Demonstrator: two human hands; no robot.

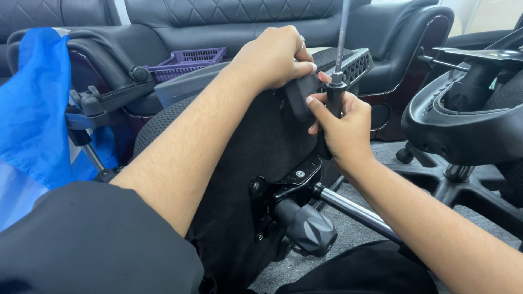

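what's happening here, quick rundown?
A person is working on an overturned black office chair seat, its underside facing up. The left hand presses on a black plastic armrest piece at the seat's edge. The right hand grips the black handle of a screwdriver with a long metal shaft, held upright against that piece. The seat's metal mechanism plate, a black round knob and a chrome lever show below. A second chair base stands at right, a purple plastic basket behind.
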